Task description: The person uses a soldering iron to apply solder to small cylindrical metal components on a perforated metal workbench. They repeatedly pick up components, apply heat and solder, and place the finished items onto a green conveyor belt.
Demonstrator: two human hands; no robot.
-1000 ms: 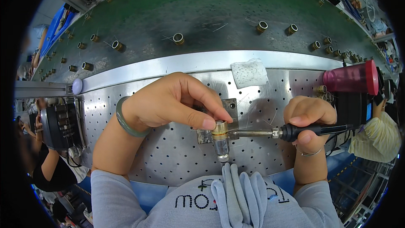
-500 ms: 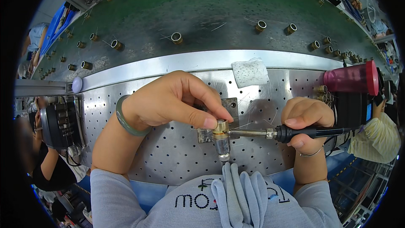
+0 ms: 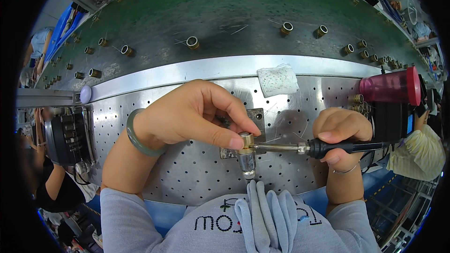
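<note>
The big green conveyor belt (image 3: pixel 225 14) fills the top of the frame, dotted with small brass sleeves (image 3: pixel 192 42). Below it sits the perforated steel tabletop (image 3: pixel 187 178), with a white wad of cloth (image 3: pixel 277 79) upper middle, a pink capped container (image 3: pixel 391 86) at far right and a dark fan-like unit (image 3: pixel 68 133) at the left edge. It looks like a busy factory line, with other workers at both edges.

The left hand (image 3: pixel 187 115), jade-green bangle (image 3: pixel 136 133) on the wrist, has its thumb and fingers clamped on the small brass-topped metal cylinder (image 3: pixel 246 152), which stands upright in the centre of the frame, against a little metal bracket (image 3: pixel 255 119). The right hand (image 3: pixel 340 133) is wrapped tight around the black handle of the soldering iron (image 3: pixel 328 147), its tip touching the cylinder's brass top from the right.

That cylinder looks stiff, light and smooth, so probably slippery, and likely hot near the tip. Pinching the brass collar from the left side, away from the iron, seems the safest hold. The iron is best held by its black grip only.
</note>
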